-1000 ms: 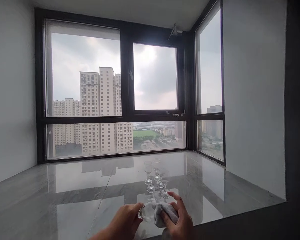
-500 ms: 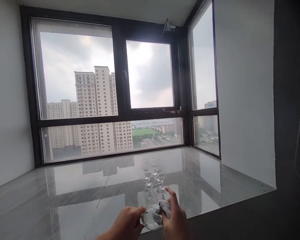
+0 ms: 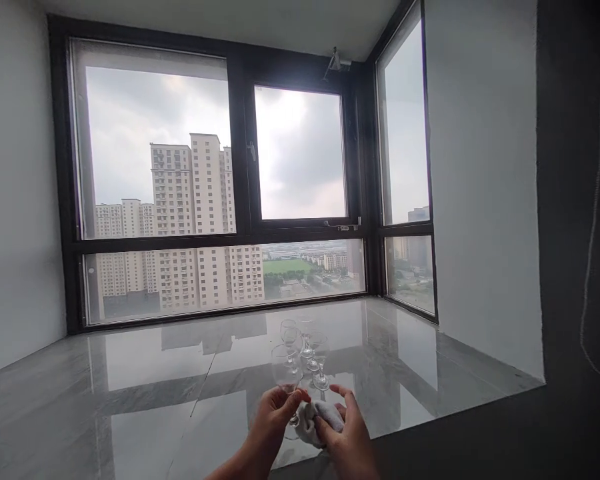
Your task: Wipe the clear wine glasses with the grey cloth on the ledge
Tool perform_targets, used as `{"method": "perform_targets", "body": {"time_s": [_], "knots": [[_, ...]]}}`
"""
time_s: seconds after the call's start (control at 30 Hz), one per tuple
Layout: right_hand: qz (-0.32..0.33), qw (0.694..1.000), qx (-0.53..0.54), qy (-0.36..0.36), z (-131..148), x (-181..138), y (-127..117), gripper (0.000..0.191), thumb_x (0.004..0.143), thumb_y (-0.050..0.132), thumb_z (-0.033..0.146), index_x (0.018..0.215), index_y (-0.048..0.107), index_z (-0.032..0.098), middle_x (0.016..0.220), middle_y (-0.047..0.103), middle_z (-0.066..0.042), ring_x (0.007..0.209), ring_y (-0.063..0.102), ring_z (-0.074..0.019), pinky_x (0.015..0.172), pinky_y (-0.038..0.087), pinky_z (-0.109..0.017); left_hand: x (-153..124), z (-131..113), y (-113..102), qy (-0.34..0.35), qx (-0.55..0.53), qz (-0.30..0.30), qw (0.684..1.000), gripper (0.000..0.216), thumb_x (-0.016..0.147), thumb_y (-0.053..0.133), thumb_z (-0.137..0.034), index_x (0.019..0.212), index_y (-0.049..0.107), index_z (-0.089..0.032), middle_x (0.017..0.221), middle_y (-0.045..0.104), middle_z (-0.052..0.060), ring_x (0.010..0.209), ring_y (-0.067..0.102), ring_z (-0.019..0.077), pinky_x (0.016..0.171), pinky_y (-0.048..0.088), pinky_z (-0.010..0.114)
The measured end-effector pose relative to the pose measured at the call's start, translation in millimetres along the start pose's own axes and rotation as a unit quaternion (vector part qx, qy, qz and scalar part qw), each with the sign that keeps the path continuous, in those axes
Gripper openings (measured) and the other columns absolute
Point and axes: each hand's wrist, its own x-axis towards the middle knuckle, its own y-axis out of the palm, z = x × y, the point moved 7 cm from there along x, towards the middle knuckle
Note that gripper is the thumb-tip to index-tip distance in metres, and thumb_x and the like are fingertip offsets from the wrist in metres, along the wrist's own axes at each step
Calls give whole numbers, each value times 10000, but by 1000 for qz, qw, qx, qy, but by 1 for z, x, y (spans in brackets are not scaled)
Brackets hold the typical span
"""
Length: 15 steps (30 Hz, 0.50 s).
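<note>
Just above the front of the sill, my left hand pinches a clear stemmed wine glass below its bowl. The glass is roughly upright, and its foot is partly hidden. In my right hand is a bunched grey cloth, pressed beside the lower stem and foot of that glass. My right index finger is stretched out along the cloth. Several more wine glasses stand upright close together on the sill, just beyond my hands.
A glossy grey tiled sill spreads under the glasses, its front edge slanting at the right. Dark window frames close it off at the back. A white wall bounds the right side, and a thin cord hangs farther right.
The wine glass has turned from lying tilted, with the cloth at its bowl, to upright. The cloth has moved from the bowl to the lower stem. The view has shifted slightly.
</note>
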Motion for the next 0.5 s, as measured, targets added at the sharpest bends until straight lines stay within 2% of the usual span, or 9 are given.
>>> {"method": "perform_targets", "body": {"time_s": [0.07, 0.13, 0.27, 0.4, 0.5], "knots": [[12, 999, 45, 2, 0, -3, 8, 841, 565, 756, 665, 1219, 528, 190, 777, 676, -39, 717, 693, -270, 680, 526, -348, 10, 3, 8, -16, -15, 0, 1000, 644, 692, 647, -770, 899, 748, -169, 937, 723, 75, 858, 604, 232, 779, 446, 320], [-7, 998, 63, 2, 6, 0, -2, 874, 556, 776, 663, 1225, 518, 163, 796, 680, -60, 795, 701, -293, 716, 530, -353, 19, 11, 11, -23, 1, -6, 1000, 644, 722, 623, -757, 949, 756, -169, 960, 731, 84, 896, 612, 249, 815, 449, 340], [-81, 997, -5, -10, 20, 14, -47, 861, 564, 760, 695, 1216, 550, 175, 1008, 668, -137, 1138, 622, -367, 835, 519, -370, 34, 25, 3, 2, 158, -35, 987, 605, 707, 610, -764, 744, 730, -172, 919, 701, 88, 911, 595, 268, 829, 439, 357], [-102, 993, -48, -27, 20, 23, -66, 839, 626, 693, 714, 1267, 523, 200, 1092, 645, -148, 1173, 604, -356, 875, 512, -383, 45, 38, -8, -37, 279, -48, 958, 517, 719, 630, -682, 619, 646, -175, 717, 611, 22, 815, 580, 239, 798, 420, 343], [-112, 991, -58, -32, 16, 24, -66, 814, 617, 686, 713, 1241, 537, 213, 1089, 653, -140, 1190, 594, -353, 884, 506, -381, 54, 43, -11, -42, 293, -32, 955, 473, 697, 670, -622, 566, 587, -175, 587, 517, -16, 750, 560, 219, 746, 403, 317]]}}
